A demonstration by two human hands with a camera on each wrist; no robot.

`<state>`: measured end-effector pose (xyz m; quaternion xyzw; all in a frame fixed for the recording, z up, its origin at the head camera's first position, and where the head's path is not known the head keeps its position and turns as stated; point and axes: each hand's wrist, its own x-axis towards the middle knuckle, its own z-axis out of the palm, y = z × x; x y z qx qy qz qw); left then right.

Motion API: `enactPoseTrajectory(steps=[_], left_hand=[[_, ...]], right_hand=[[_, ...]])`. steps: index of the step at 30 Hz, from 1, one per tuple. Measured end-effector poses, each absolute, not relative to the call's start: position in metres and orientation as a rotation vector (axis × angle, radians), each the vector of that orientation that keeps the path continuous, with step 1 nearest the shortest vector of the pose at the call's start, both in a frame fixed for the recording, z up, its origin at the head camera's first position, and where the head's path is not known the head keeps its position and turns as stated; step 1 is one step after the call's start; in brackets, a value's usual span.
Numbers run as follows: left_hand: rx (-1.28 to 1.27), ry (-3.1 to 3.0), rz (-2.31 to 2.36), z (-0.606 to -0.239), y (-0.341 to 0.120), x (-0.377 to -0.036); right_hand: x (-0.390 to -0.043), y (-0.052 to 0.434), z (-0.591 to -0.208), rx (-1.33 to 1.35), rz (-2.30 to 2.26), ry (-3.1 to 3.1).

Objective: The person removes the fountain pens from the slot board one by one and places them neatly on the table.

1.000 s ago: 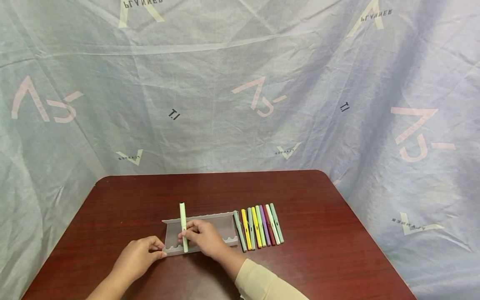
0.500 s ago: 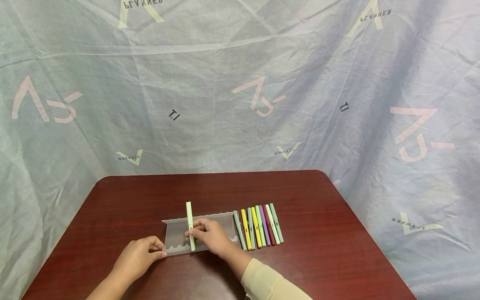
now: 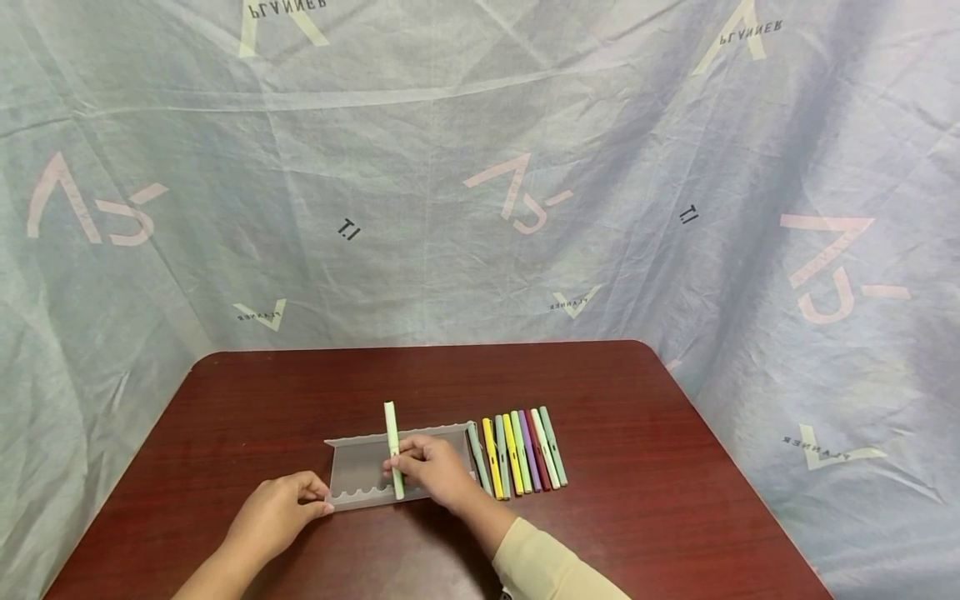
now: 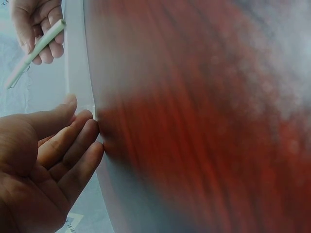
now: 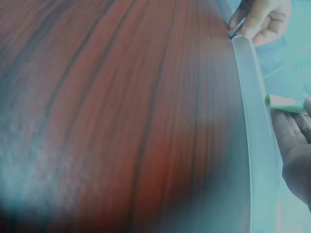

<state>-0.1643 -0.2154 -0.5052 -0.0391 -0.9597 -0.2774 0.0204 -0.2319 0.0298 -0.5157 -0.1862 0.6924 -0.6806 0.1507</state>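
Observation:
My right hand (image 3: 435, 471) pinches a pale green capped pen (image 3: 392, 429) between thumb and fingers. The pen leans over the middle of a clear plastic pen tray (image 3: 358, 468) with scalloped long sides, its lower end at the front edge. In the left wrist view the whole pen (image 4: 46, 40) shows slanting across the right hand. My left hand (image 3: 270, 512) pinches the tray's near left corner with thumb and fingertips. From the right wrist view, only one end of the pen (image 5: 284, 103) is seen, close to the tray's edge strip (image 5: 257, 136).
A row of several pens (image 3: 517, 454) in grey-green, yellow, pale green, purple, dark red and white lies against the tray's right end. All stand on a dark red wood-grain table (image 3: 637, 517). A grey printed cloth (image 3: 420, 275) hangs behind and at both sides.
My right hand has carried the pale green pen rightward along the tray, from near its left end to about the middle. The left hand and the row of pens have stayed in place.

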Motion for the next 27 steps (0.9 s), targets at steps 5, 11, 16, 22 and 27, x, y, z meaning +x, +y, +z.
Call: enactPoseTrajectory(steps=[5,11,16,22,27], left_hand=[[-0.114,-2.983,-0.864,-0.505,-0.215,-0.164],[-0.136,-2.997,-0.853,-0.505,-0.216,-0.165],[-0.121,-2.995,-0.866,-0.505,-0.216,-0.164],[-0.117,-2.993,-0.866,-0.506,-0.216,-0.164],[-0.117,-2.993,-0.864,-0.506,-0.216,-0.164]], right_hand=[[-0.233,0.036,-0.516,-0.509,-1.95,1.991],[-0.233,0.044,-0.515,-0.49,-1.942,2.018],[-0.232,0.049,-0.514,-0.463,-1.974,2.001],[-0.233,0.056,-0.516,-0.452,-1.998,1.994],[-0.233,0.062,-0.514,-0.453,-1.982,2.015]])
